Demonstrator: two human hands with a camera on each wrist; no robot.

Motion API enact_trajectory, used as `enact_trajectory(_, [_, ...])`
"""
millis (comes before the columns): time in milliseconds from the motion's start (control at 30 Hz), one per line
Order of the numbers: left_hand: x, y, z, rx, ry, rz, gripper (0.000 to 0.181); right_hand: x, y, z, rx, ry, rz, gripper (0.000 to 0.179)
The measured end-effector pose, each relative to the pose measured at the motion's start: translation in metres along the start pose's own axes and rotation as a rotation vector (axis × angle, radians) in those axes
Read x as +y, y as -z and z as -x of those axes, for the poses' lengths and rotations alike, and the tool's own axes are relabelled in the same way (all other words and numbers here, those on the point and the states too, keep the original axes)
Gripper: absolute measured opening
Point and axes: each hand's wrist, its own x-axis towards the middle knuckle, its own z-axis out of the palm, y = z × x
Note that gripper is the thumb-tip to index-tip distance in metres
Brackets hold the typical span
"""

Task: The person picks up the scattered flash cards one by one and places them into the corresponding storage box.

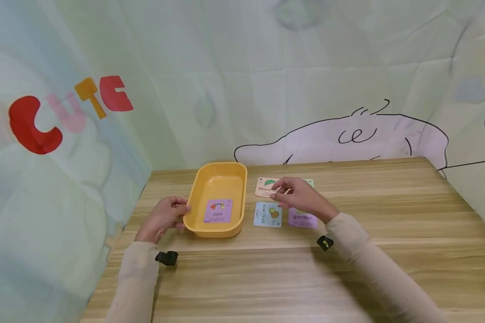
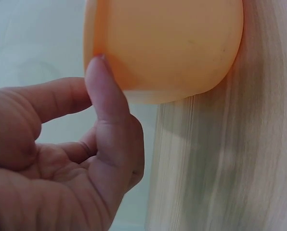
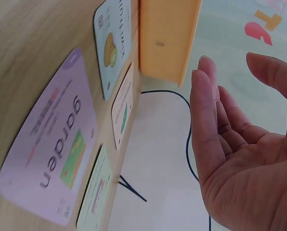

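My left hand (image 1: 167, 217) pinches the left rim of a yellow plastic tray (image 1: 223, 186), thumb and finger on either side of its wall in the left wrist view. A purple "zoo" card (image 1: 217, 217) lies inside the tray. To the tray's right, my right hand (image 1: 301, 195) hovers over several cards with nothing in it, thumb apart from the fingers in the right wrist view. Below it lie a pink "dewdrop" card (image 1: 262, 190), a blue "kiwi fruit" card (image 1: 262, 215), a purple "garden" card (image 3: 61, 139) and a pale green card (image 3: 96, 190), which the hand partly hides in the head view.
A wood-grain table (image 1: 250, 278) carries everything. Behind it hangs a pale printed curtain (image 1: 210, 54) with a line drawing, and on the left the letters "CUTE" appear. Dark wrist cameras (image 1: 167, 258) sit at both sleeves.
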Motion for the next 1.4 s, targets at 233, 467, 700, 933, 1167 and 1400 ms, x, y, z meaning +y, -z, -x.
enact_trajectory(233, [-0.001,0.001,-0.002,0.003,-0.001,-0.001,0.037,0.007,0.005,0.006,0.006,-0.01,-0.026,0.041])
enact_trajectory(467, [-0.001,0.0,0.0,-0.008,0.003,0.004,0.038,0.019,0.009,0.009,0.029,-0.065,-0.012,0.044])
enact_trajectory(700, [-0.002,0.0,-0.001,-0.003,-0.005,0.003,0.038,0.029,0.019,0.015,0.056,-0.08,0.053,0.04])
enact_trajectory(933, [-0.002,0.0,-0.002,-0.002,-0.007,-0.002,0.037,0.036,0.028,0.018,0.073,-0.069,0.134,0.038])
enact_trajectory(1167, [0.0,0.0,-0.001,-0.005,-0.007,0.0,0.038,0.044,0.035,0.02,0.076,-0.059,0.173,0.032])
enact_trajectory(1400, [-0.001,-0.001,0.0,0.003,0.0,-0.005,0.037,0.047,0.038,0.024,0.086,-0.083,0.173,0.036])
